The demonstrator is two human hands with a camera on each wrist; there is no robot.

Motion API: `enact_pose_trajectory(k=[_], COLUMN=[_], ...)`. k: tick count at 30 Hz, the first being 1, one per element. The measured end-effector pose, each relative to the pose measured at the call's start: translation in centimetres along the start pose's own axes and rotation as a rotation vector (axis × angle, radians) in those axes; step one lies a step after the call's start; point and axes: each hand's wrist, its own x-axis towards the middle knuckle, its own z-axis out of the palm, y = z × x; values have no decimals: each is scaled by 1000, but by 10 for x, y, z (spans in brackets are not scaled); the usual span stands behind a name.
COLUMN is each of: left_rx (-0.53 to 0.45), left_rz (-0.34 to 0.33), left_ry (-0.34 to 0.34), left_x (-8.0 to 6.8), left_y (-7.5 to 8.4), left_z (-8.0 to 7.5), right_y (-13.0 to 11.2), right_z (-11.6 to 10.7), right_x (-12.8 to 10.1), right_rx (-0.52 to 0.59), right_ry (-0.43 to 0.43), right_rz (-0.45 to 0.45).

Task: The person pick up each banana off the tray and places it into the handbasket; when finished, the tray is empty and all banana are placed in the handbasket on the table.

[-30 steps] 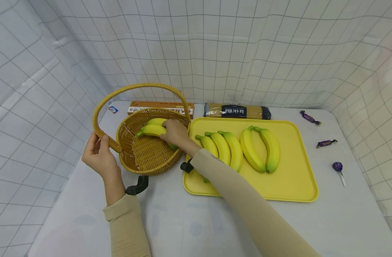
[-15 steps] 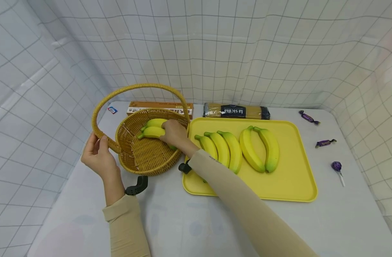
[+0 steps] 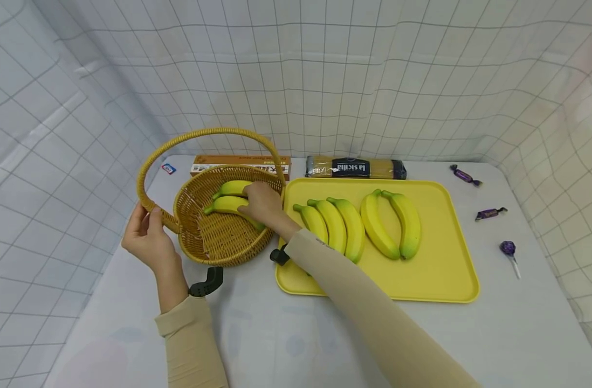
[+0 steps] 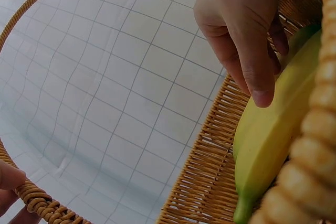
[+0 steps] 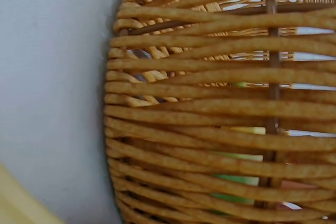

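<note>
Wicker basket (image 3: 213, 237) sits on the desk (image 3: 257, 334) just left of the yellow tray (image 3: 441, 269). My left hand (image 3: 148, 240) pinches the base of its handle (image 3: 199, 134), thumb and fingers closed on the weave. My right hand (image 3: 262, 202) reaches inside, fingers lying over the nearer of two bananas (image 3: 228, 205) in the basket; whether they clamp it I cannot tell. Five more bananas (image 3: 373, 226) lie on the tray.

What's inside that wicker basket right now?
Two bananas lie in the wicker basket, with the right hand resting on them. The hand covers their right ends, and anything beneath them cannot be seen.
</note>
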Motion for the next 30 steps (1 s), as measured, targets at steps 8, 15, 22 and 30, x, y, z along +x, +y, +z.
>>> enact_pose_trajectory(k=[8,15,22,30], left_rx=[17,19,-2,16], left_rz=[-14,-13,-20,-38], left_ry=[13,19,32,34], left_x=[-1,-1,0,-1], left_y=[0,1,1,0], left_z=[0,0,0,1], right_y=[5,12,23,48], right_z=[-5,-16,-34,-59], right_x=[-11,-36,-71,-110], right_rx=[161,363,471,586], right_ry=[85,139,142,137], right_rz=[-80,-169,-153,-71])
